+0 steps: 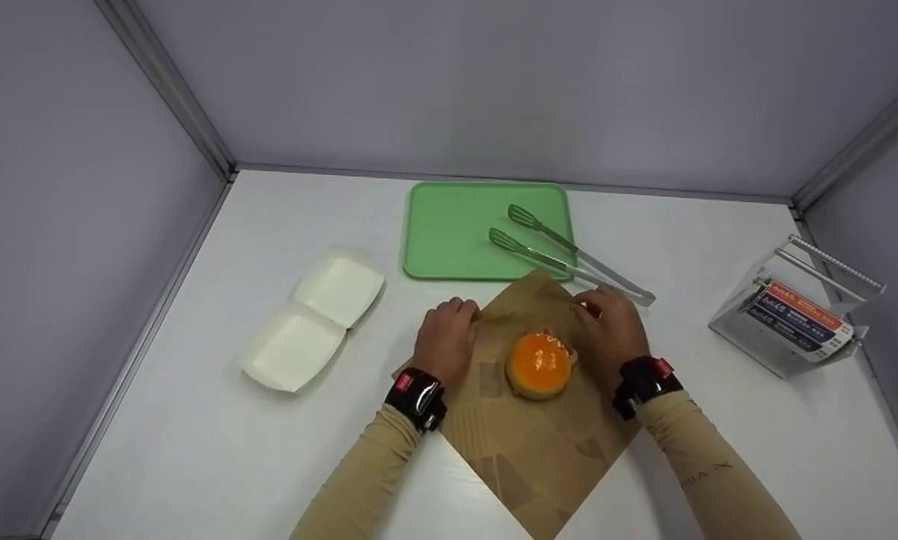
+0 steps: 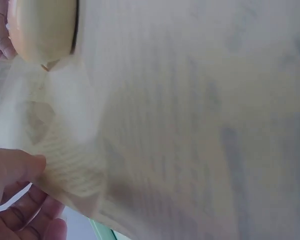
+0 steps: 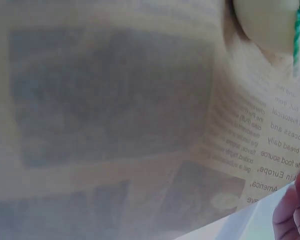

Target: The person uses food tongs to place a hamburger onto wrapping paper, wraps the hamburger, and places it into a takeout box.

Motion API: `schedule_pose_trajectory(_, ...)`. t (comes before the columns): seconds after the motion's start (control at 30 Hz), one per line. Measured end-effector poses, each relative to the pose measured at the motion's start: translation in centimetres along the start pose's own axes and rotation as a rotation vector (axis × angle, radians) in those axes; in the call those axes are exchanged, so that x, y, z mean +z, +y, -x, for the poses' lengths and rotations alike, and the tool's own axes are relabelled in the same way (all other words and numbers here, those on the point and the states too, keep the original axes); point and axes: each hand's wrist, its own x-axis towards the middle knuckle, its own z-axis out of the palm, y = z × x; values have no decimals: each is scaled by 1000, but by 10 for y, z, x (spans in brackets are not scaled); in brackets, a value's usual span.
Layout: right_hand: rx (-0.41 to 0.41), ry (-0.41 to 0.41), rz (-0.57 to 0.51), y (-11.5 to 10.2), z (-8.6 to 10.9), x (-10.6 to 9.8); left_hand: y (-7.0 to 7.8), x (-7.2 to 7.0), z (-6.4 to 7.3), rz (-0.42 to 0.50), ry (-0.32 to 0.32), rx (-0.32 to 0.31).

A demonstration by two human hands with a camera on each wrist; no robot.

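A burger [image 1: 541, 364] with a glossy orange-topped bun sits on a diamond-laid sheet of brown printed wrapping paper [image 1: 524, 457]. Green and red layers show at its side [image 3: 297, 40] in the right wrist view. My left hand [image 1: 447, 341] pinches the paper's upper left edge, thumb [image 2: 25, 165] on top and fingers underneath in the left wrist view. On the other side, my right hand [image 1: 612, 326] grips the upper right edge, its fingers [image 3: 290, 212] right at the paper's rim. The burger lies between both hands, untouched by either.
An opened white clamshell box [image 1: 298, 345] lies to the left. Behind the paper is a green tray [image 1: 449, 232], with metal tongs [image 1: 606, 277] resting across its right edge and onto the table. A holder with printed boxes [image 1: 797, 319] stands at the far right. Walls enclose the white table [image 1: 193, 435].
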Motion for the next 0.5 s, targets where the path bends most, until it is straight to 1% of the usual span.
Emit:
schedule_pose_trajectory(0.1,-19,25,-9,-1,5,-1,5,0,0,30,9,29)
schedule_pose_trajectory(0.2,-35,34,-5,-2,10,-2,10,0,0,45,0,65)
schedule_pose_trajectory(0.33,-58,32,-7,-3,17,-2,18,0,-1,24,-6,132)
schedule_pose_trajectory(0.5,-98,32,-6,-1,23,0,27,1,0,24,8,206)
